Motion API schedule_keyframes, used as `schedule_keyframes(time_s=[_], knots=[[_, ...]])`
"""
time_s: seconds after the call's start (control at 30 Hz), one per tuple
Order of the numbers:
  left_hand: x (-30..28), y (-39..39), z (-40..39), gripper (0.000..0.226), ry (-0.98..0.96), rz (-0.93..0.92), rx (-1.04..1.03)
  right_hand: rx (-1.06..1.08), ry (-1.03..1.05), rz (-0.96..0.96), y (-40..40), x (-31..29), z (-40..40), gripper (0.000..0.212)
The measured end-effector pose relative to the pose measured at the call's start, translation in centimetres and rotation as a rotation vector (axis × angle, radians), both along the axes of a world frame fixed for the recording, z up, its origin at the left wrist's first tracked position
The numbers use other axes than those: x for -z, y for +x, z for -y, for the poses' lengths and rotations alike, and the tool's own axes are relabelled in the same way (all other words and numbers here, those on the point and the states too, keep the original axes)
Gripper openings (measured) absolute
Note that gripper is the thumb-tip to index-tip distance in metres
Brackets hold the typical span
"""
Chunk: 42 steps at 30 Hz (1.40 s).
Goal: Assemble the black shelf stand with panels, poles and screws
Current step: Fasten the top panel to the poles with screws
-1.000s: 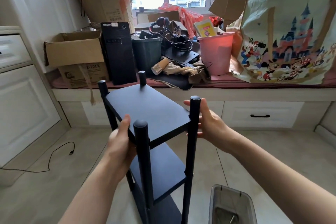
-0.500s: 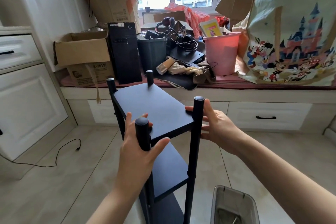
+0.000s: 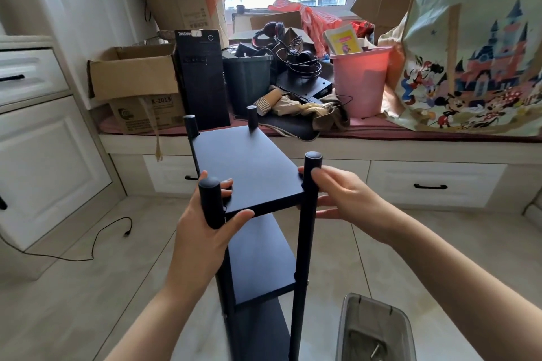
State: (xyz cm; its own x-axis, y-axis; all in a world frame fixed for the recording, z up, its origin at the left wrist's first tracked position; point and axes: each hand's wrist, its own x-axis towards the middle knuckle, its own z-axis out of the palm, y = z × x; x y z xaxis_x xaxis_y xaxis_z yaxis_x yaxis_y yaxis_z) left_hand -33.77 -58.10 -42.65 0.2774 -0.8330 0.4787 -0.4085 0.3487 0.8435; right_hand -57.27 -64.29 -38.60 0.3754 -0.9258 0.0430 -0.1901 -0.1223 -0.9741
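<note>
Shelving stands upright on the tiled floor (image 3: 88, 287) in front of the window bench (image 3: 337, 143): the black shelf stand (image 3: 258, 243) looks almost fully built, with its top panel (image 3: 249, 167) seated between four poles and lower panels beneath. The left hand (image 3: 202, 231) grips the near-left pole (image 3: 211, 204), fingers over the panel and thumb under its front edge. The right hand (image 3: 346, 199) holds around the near-right pole (image 3: 311, 182), fingers loosely curled beside it. This reads as squaring or testing the top tier. Next likely comes steadying the frame and tightening any loose joint; a metal tray (image 3: 375, 328) near the stand's foot seems to hold hardware.
</note>
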Motion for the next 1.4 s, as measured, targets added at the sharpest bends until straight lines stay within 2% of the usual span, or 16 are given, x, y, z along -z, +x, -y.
schedule_keyframes(time_s=[0.1, 0.2, 0.27, 0.33, 0.4, 0.47, 0.53, 0.6, 0.77, 1.0, 1.23, 1.4], knots=[[-0.2, 0.6, 0.1, 0.062, -0.028, -0.024, -0.013, -0.055, -0.039, 0.024, 0.5, 0.2, -0.2, 0.026], [-0.4, 0.3, -0.6, 0.078, -0.175, 0.058, -0.184, -0.065, -0.101, 0.007, 1.4, 0.8, -0.1, 0.039], [-0.4, -0.3, -0.8, 0.091, -0.382, 0.298, -0.331, -0.047, -0.105, 0.012, 1.9, 1.1, 0.0, 0.047], [0.0, -1.3, -0.3, 0.081, -0.579, 0.658, -0.35, -0.029, -0.095, 0.018, 2.1, 1.4, 0.2, 0.058], [0.9, -2.6, 1.0, 0.064, -0.642, 0.927, -0.249, -0.015, -0.087, 0.012, 2.1, 1.8, 0.3, 0.069], [1.3, -3.4, 2.4, 0.05, -0.625, 1.052, -0.199, -0.002, -0.106, -0.01, 2.0, 2.2, 0.3, 0.075], [1.1, -3.5, 3.3, 0.037, -0.633, 1.068, -0.214, 0.018, -0.115, -0.023, 1.9, 2.7, 0.5, 0.076], [0.6, -3.4, 3.7, 0.03, -0.636, 1.005, -0.214, 0.03, -0.115, -0.024, 1.7, 3.1, 0.6, 0.074], [0.0, -3.3, 4.5, 0.05, -0.579, 0.959, -0.241, -0.005, -0.216, -0.039, 1.9, 3.3, 0.1, 0.055], [0.5, -2.6, 5.2, 0.046, -0.621, 1.066, -0.245, -0.028, -0.263, -0.063, 2.1, 3.3, 0.0, 0.06], [0.3, -2.7, 5.0, 0.046, -0.631, 1.077, -0.26, -0.011, -0.294, -0.079, 2.3, 3.4, 0.0, 0.061], [0.0, -2.7, 5.0, 0.041, -0.644, 1.036, -0.251, -0.04, -0.209, -0.019, 1.8, 3.3, -0.1, 0.063]])
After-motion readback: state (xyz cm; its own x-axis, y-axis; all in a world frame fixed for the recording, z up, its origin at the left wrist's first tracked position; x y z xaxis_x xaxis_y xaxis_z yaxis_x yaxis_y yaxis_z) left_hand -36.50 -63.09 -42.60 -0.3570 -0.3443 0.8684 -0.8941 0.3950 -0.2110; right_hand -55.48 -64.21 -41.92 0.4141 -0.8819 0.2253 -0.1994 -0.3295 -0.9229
